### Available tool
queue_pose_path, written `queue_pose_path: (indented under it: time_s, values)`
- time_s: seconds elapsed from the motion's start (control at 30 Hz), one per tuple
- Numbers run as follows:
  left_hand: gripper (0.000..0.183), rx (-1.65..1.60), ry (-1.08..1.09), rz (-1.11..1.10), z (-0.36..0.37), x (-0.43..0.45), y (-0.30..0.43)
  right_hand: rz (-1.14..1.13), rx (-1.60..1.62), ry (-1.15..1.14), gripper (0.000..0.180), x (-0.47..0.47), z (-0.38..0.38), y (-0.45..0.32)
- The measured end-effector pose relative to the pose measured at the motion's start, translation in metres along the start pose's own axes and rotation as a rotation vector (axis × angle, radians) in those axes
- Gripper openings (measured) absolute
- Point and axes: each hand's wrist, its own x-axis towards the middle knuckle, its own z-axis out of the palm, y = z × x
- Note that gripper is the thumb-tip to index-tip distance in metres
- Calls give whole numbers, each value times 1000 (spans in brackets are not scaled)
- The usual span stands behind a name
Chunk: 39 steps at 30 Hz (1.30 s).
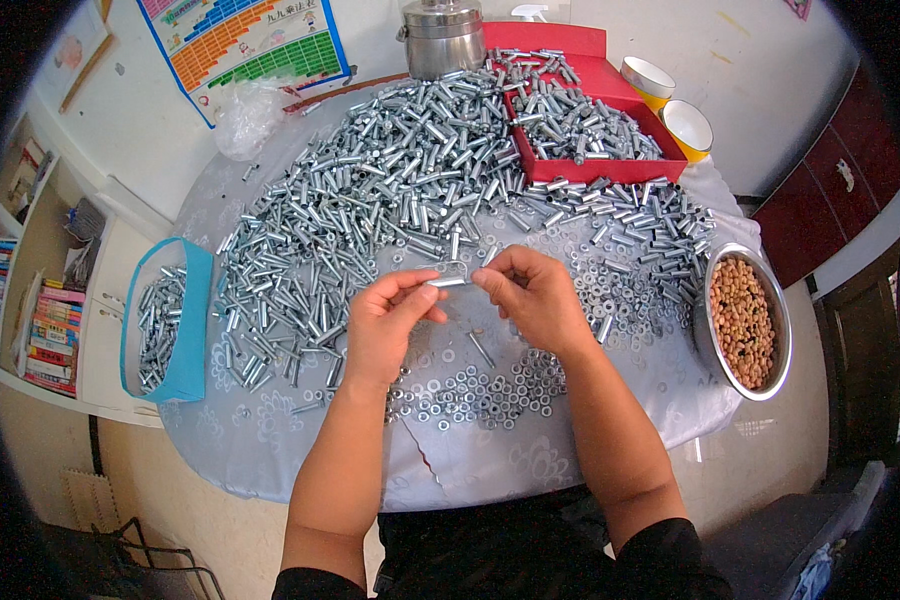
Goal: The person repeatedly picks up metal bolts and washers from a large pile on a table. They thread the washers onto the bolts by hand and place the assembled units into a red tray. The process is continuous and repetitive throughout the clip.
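Note:
Between finger and thumb, my left hand [394,319] holds a metal sleeve [448,283] that points to the right. My right hand [529,296] is at the sleeve's right end with its fingers pinched; whether a small part sits between them cannot be told. Beyond both hands lies a large heap of metal sleeves and bolts [420,165]. Nearer to me are many hex nuts [480,397], and a single bolt [482,349] lies below the hands. Flat washers [607,292] are spread to the right of my right hand.
A blue container [191,330] with metal fasteners stands at the left edge. At the back are a red box [600,171] full of sleeves, a steel pot [442,41] and two bowls [688,127]. A steel bowl of peanuts [778,375] is at the right. A plastic bag [249,116] lies back left.

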Motion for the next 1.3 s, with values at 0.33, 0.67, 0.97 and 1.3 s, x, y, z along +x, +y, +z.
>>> queue_pose_path:
  time_s: [0.33,0.67,0.97,1.3]
  values:
    - [18,-146,246,105,-16,7,2,-403,-402,-433,12,-3,-2,3]
    - [19,-148,254,102,-15,6,4,-459,-668,-561,15,-11,19,15]
    - [20,-70,136,61,-12,4,0,-59,-191,82,10,-2,15,7]
    - [20,-4,55,44,-2,1,-1,-46,235,0,10,0,18,13]
